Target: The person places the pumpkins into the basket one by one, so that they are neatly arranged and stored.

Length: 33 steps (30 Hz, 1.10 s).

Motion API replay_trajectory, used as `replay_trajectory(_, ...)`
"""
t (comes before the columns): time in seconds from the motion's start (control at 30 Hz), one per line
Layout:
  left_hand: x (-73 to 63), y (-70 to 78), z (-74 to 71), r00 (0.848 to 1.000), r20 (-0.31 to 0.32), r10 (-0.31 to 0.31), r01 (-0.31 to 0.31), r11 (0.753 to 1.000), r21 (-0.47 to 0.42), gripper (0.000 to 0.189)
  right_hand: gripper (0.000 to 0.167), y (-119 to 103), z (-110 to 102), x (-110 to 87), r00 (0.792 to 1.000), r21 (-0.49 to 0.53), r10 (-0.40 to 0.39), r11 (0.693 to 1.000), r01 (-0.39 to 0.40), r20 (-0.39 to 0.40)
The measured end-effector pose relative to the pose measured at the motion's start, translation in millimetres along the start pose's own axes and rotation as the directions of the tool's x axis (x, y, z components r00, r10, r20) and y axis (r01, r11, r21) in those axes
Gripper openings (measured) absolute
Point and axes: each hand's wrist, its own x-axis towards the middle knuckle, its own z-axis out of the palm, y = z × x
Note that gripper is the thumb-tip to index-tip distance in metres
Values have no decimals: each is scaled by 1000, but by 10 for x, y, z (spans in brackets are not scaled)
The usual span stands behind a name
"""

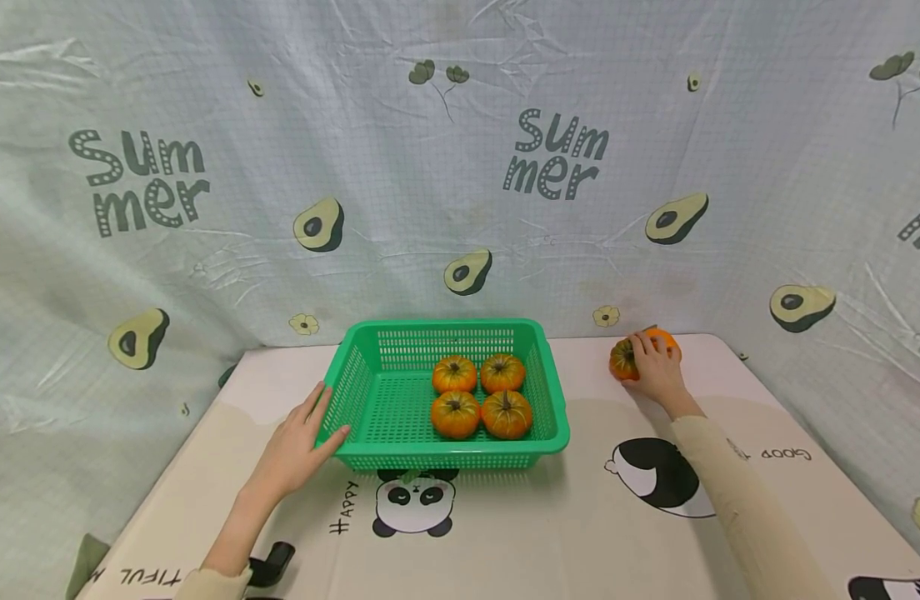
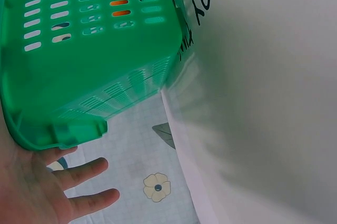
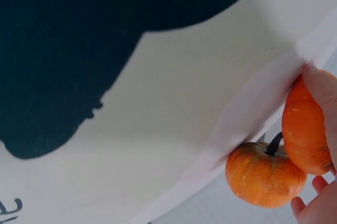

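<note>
At the back right of the table my right hand [image 1: 657, 371] grips a small pumpkin [image 1: 622, 359], thumb on one side and fingers on the other. In the right wrist view this pumpkin [image 3: 306, 126] overlaps a second small pumpkin [image 3: 266, 175] with a dark stem. That second pumpkin [image 1: 667, 340] is partly covered by the hand in the head view. My left hand [image 1: 298, 442] rests at the left rim of a green plastic basket [image 1: 445, 447], fingers spread and fairly straight. Several orange pumpkins [image 1: 456, 414] sit together in the basket's right half.
A light printed cloth [image 1: 550, 533] with panda pictures covers the table. Behind it and at both sides hangs a pale curtain [image 1: 400, 167] printed with avocados and lettering. The basket stands near the table's back edge, left of the two loose pumpkins.
</note>
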Motion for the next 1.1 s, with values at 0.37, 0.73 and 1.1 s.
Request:
replay_trajectory(0.37,-3,5,0,1000,1,7,-7,1000,-5,71,85,-11,-24,-29,1000,20,-4,1000,4,31)
replay_trajectory(0.73,-5,-2,-4,1000,-2,2,-2,1000,-8,71,85,26,-18,-74,1000,40,-1,999,0,28)
replay_trajectory(1.1,-5,-2,-2,1000,2,0,0,1000,-14,70,82,-17,-74,-138,999,37,-37,999,36,15)
